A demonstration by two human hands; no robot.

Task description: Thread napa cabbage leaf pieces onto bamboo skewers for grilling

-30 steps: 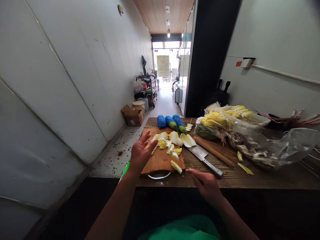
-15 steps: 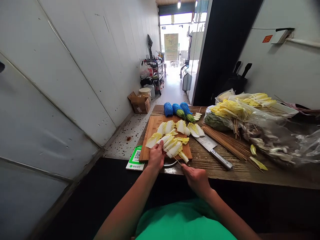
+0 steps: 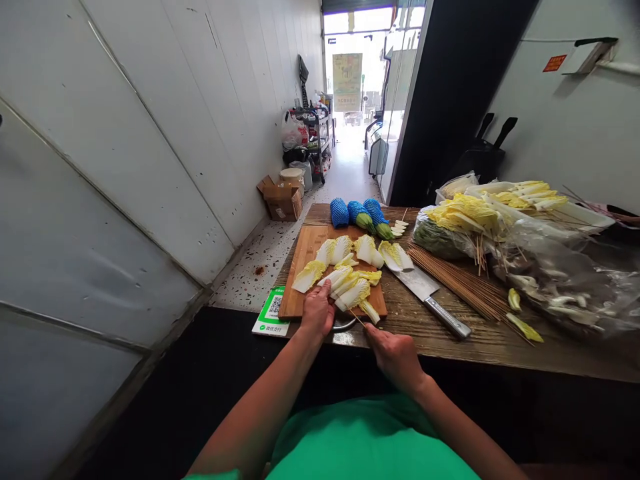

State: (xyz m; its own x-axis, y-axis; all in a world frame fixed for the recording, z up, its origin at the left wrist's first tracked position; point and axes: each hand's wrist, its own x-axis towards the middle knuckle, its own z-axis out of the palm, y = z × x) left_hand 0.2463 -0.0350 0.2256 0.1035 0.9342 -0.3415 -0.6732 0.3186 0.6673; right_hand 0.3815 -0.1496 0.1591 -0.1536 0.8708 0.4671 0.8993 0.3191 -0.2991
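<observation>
My left hand (image 3: 319, 310) is closed on pieces of napa cabbage (image 3: 345, 285), thumb on top, above the near part of a wooden cutting board (image 3: 303, 257). My right hand (image 3: 395, 348) pinches a thin bamboo skewer (image 3: 359, 319), which runs up to the cabbage; its tip is hidden among the leaves. More cut cabbage leaves (image 3: 341, 248) lie at the far side of the board. A cleaver (image 3: 417, 285) rests right of the board with cabbage leaves (image 3: 396, 255) on its blade end.
Bamboo skewers (image 3: 455, 280) lie in a heap on the wooden table (image 3: 400, 327). Skewered cabbage (image 3: 467, 215) and a plastic bag of mushrooms (image 3: 555, 290) are at the right. Vegetables in blue foam nets (image 3: 339, 213) stand behind the board. A QR-code sign (image 3: 271, 312) sits at the left edge.
The view has shifted slightly. Both hands keep their holds, and the skewer and cabbage stay nearly in the same place.
</observation>
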